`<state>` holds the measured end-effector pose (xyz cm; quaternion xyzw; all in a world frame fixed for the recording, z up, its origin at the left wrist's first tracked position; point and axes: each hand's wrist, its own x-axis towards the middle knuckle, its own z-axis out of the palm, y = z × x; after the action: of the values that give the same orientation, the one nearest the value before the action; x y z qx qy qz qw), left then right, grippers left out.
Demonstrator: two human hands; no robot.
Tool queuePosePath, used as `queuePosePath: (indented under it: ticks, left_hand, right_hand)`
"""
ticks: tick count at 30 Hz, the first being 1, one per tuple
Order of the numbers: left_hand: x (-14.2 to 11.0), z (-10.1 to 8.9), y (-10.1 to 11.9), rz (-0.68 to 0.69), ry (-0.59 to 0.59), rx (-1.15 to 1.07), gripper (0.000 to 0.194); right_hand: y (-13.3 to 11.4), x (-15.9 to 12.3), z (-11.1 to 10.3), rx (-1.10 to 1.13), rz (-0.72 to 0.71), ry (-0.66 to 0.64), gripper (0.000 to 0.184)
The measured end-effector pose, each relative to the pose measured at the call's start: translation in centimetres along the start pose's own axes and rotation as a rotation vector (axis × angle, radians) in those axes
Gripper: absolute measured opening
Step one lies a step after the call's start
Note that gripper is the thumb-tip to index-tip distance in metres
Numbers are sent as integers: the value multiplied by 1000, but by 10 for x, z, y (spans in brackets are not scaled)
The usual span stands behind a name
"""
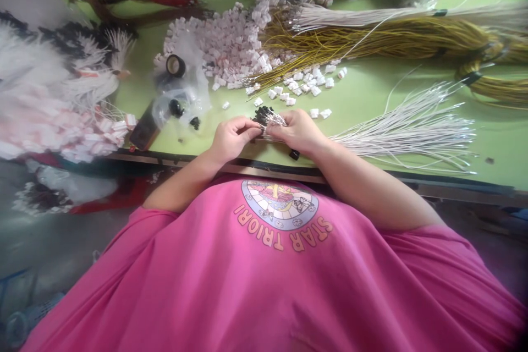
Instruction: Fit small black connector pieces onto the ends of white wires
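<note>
White wires [406, 132]: bundle near the tabletop's [363, 100] front edge; silvery ends bunched at the right hand, tails fanned out to the right.
Right grip: hand [300, 129] clenched around the bundle near its silvery ends; if this loosened, the ends would probably slip out of line.
Left grip: hand [231, 138] with thumb and forefinger pinched together beside those ends; what lies between them, too small to tell. A slip here could bend a fine tip.
Stray black part [294, 154]: at the front edge, just below the right hand; a forearm's brush could knock it to the floor.
Black cluster [262, 114]: dark parts crowded against the silvery ends, between the hands; such crowding could hide a badly seated or missed end.
Loose white connectors [315, 89]: scattered beyond the hands; a sweeping wire could likely scatter them further.
Tape roll [175, 66]: on clear plastic, left of the white heap; prone to roll if the plastic is tugged.
Yellow wires [383, 38]: long bundle farther back; its ends reach the white heap [231, 38] and could snag connectors if pulled.
</note>
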<state>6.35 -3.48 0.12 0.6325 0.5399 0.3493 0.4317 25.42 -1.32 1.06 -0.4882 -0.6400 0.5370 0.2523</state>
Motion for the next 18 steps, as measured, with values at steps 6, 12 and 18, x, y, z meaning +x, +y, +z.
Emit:
queuePosePath:
  ticks: [6, 12, 18]
  left_hand:
    - [6, -1, -7, -220, -116, -305, 30]
    - [7, 5, -9, -158, -35, -341, 27]
    - [8, 6, -8, -116, -21, -233, 38]
  right_hand:
    - [1, 0, -1, 4, -1, -16, 19]
    - [1, 0, 0, 16, -11, -7, 20]
    - [0, 0, 0, 23, 2, 6, 24]
